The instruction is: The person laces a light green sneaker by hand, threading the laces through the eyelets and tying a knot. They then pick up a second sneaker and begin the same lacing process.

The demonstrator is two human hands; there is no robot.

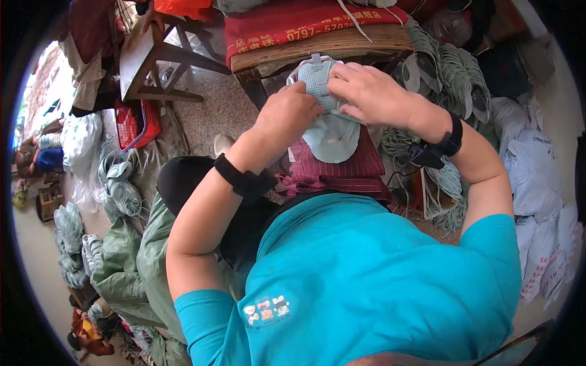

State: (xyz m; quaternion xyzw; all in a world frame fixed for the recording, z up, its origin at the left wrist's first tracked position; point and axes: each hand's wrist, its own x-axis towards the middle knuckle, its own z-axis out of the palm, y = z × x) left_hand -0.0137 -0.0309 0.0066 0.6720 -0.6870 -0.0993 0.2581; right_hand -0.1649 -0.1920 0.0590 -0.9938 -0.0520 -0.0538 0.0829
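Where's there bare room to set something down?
Speckled floor shows bare between wooden stool and bench. The red cloth lies flat left of the white lace. Crowded: around the shoe upper, under both hands; right, stacked shoe pieces, white bags; lower left, green sacks.

We saw soft, fairly even light on the turquoise shirt (384, 268); far to its left, glare washed out the background. Shade lay under the counter (360, 44) beyond it, and fisheye distortion curved the surroundings toward black corners.
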